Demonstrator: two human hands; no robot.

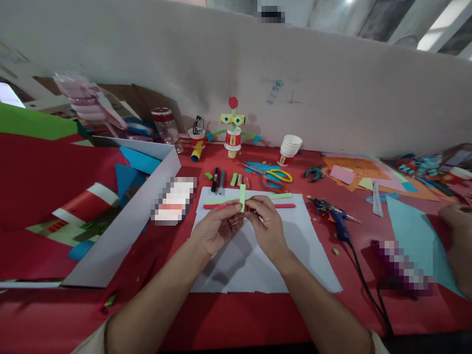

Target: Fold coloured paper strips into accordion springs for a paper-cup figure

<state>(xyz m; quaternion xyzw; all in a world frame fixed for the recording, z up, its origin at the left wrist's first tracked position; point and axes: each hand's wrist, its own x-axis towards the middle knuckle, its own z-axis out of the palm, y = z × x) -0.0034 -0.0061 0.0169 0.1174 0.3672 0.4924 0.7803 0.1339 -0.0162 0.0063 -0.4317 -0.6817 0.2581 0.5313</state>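
My left hand (220, 227) and my right hand (266, 223) meet over white paper sheets (254, 270). Between their fingertips stands a short light green paper strip (242, 195), upright, its lower end pinched by both hands. Just behind the hands, a long light green paper strip (282, 196) and a red paper strip (287, 206) lie across the top of the sheets. Small folded paper springs (239, 180) sit past the sheets' far edge, beside a black marker (215, 180) and a grey pen (221, 182).
A paper-cup figure (233, 139) stands at the back wall near stacked cups (290, 149). Yellow-handled scissors (278, 174) lie behind the sheets. To the right are a glue gun (339, 223) with its cord and another person's hand (459, 221). A white box (147, 206) stands left.
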